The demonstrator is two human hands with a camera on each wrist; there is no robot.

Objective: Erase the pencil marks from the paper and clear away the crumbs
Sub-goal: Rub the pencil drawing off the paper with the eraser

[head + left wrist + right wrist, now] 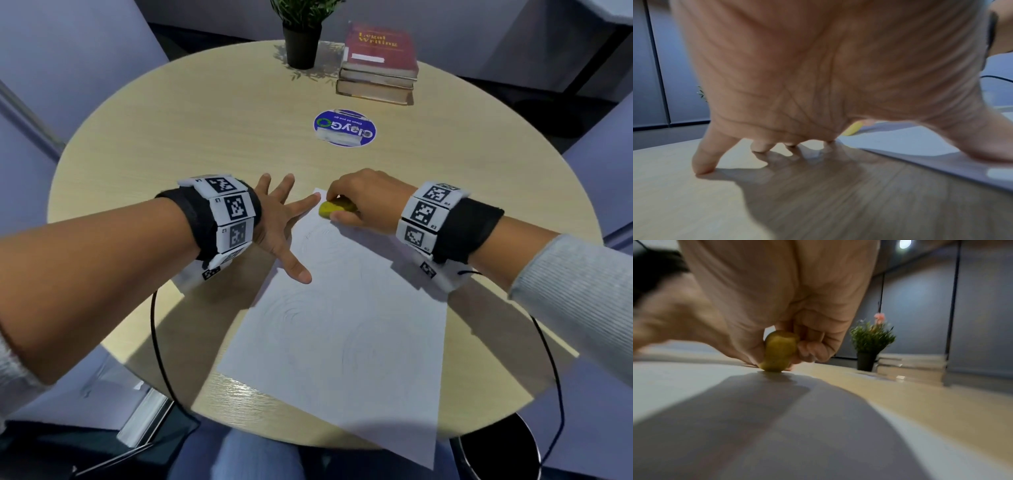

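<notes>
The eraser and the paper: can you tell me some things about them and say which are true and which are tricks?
1. The right hand grips a yellow eraser. True.
2. The eraser's tip touches the paper. True, as the right wrist view shows.
3. The left hand is curled into a fist. False: its fingers are spread, thumb and forefinger pressing the paper's edge.
4. The paper is blank. False: faint pencil swirls remain on it.
5. The red book lies on the paper. False: it tops a stack across the table, beside a potted plant.
</notes>
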